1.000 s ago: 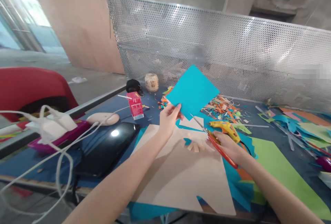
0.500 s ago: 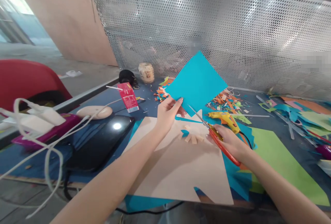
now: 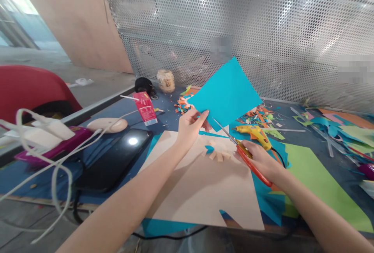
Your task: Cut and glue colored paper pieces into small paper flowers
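Observation:
My left hand pinches a blue sheet of paper by its lower left edge, holding it up above the table. The sheet is turned so that one corner points up. In my right hand is a pair of scissors with red-orange handles, its blades pointing up and left at the sheet's lower corner. Whether the blades touch the paper, I cannot tell. Beneath both hands lies a large beige sheet with a notch at its near edge. Small beige strips and a blue leaf-shaped piece rest on it.
A yellow glue gun lies behind my right hand, near paper scraps. Green paper is at the right. Leftward are a black phone, a pink carton, a mouse and white cables. A perforated metal panel stands behind.
The blue sheet has tilted, its top corner and right corner shifting a little to the right. Both hands stay in nearly the same place, with the same holds.

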The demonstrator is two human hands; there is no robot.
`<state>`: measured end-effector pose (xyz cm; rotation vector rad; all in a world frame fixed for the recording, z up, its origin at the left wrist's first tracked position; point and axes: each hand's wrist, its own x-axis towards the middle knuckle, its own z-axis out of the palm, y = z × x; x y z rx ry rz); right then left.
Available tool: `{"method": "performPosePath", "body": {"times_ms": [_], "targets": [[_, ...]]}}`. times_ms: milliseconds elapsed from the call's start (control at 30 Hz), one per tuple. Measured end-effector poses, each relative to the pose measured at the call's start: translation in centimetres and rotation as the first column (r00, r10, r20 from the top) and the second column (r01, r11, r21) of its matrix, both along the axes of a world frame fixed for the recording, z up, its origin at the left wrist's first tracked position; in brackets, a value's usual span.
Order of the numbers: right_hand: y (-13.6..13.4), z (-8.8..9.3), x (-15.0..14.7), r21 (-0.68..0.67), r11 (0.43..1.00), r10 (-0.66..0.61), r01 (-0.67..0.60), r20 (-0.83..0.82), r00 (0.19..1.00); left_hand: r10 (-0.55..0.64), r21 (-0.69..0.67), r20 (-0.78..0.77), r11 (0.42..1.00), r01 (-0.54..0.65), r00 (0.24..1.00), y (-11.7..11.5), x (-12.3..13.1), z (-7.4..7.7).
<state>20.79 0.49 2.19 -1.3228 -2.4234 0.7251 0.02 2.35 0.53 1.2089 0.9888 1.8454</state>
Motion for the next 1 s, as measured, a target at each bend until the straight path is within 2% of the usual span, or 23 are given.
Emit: {"method": "performPosePath", "body": {"times_ms": [333, 1000], "targets": [[0.05, -0.03, 0.07, 0.003, 1.000, 0.005, -0.005, 0.002, 1.000, 0.041, -0.005, -0.038, 0.999, -0.041, 0.998, -0.18, -0.03, 0.21], [0.66, -0.68, 0.47, 0.032, 0.999, 0.017, -0.018, 0.052, 0.998, 0.008, -0.005, -0.021, 1.000, -0.008, 1.000, 0.15, -0.16, -0.14]]}}
